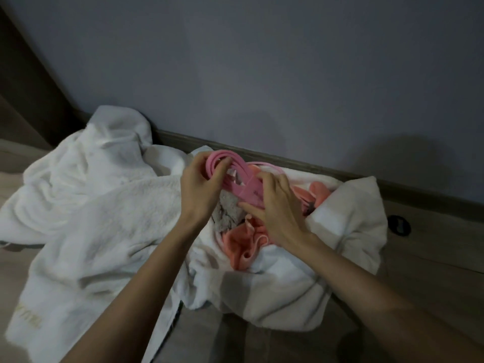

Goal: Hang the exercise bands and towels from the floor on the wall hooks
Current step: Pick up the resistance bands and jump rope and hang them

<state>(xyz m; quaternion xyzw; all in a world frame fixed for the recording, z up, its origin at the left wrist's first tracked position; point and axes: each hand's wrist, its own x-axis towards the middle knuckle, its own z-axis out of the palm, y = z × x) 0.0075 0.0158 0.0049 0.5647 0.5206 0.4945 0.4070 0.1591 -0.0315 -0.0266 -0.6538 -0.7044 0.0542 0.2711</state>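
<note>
**Pink bands in both hands, over the towel pile on the floor**

Head view. The left hand (201, 186) has its grip curled round the upper loop of the pink exercise bands (242, 179), fingers hooked through the coil. The right hand (279, 208) pinches the same bundle from the other side, with fingers laid over the strands and the thumb stretched beneath. The bands are coiled in several loops and held just above the pile.

Below the hands, a large white towel (91, 200) lies crumpled on the floor (434, 260), spreading left. A second white towel (348, 218) is bunched to the right, touching the skirting board (301, 165) at the foot of the wall (262, 74). Between the two towels lie a coral cloth (239, 247) and a grey cloth (226, 214), both partly covered by the forearms. A dark round fitting (399, 225) sits in the floor right of the pile; its type cannot be made out.
</note>
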